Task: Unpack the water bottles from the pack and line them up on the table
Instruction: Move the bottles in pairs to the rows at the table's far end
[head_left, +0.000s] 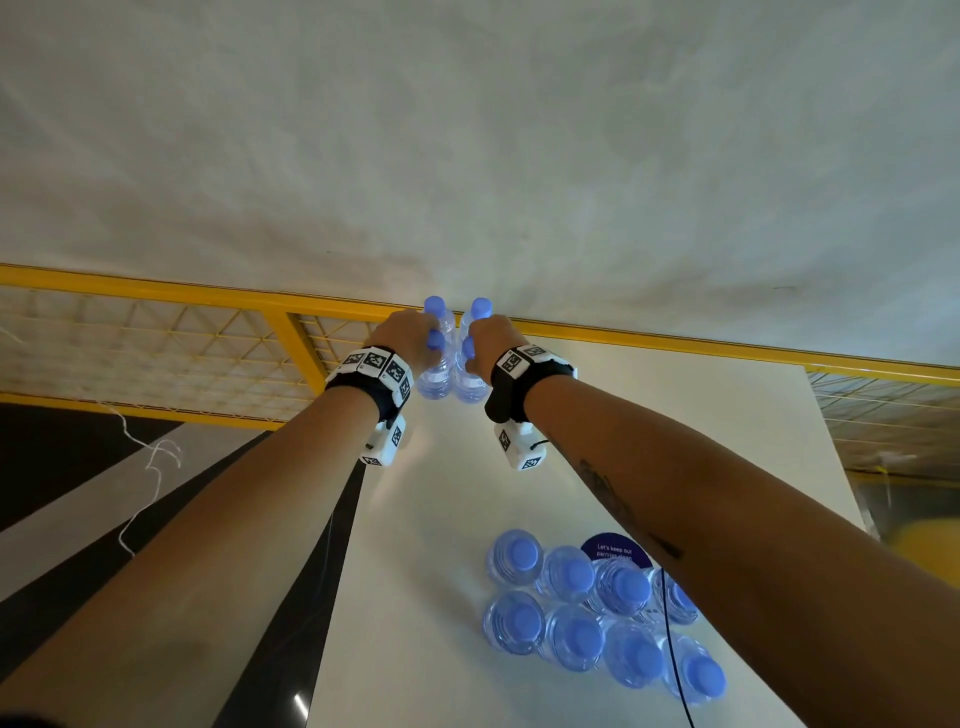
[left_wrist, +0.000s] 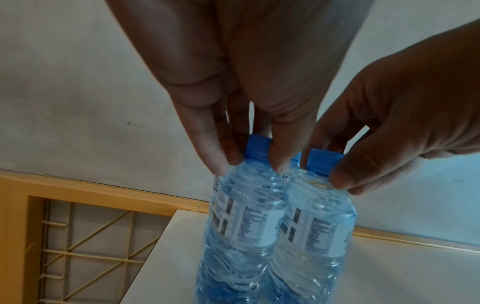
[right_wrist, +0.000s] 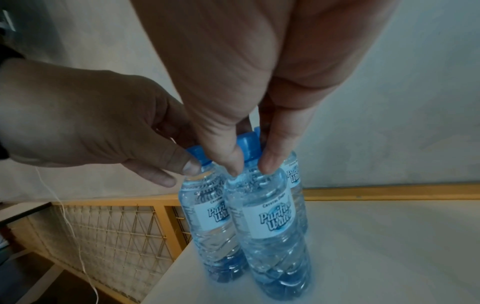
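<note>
At the far end of the white table (head_left: 649, 447), each hand holds a small clear water bottle with a blue cap. My left hand (left_wrist: 250, 162) pinches the cap of the left bottle (left_wrist: 244, 222). My right hand (right_wrist: 252, 166) pinches the cap of the right bottle (right_wrist: 267, 222). The two bottles stand side by side and touch, bases down on the table. Two more bottles (head_left: 434, 306) stand just behind them by the wall. The pack (head_left: 571, 608), with several capped bottles, sits near the front right, partly under my right forearm.
A yellow rail with wire mesh (head_left: 156, 332) runs behind and to the left of the table, below a pale wall. The held bottles stand close to the table's far left corner (right_wrist: 187, 246). A blue round sticker (head_left: 615, 552) and a black cable (head_left: 672, 665) lie by the pack.
</note>
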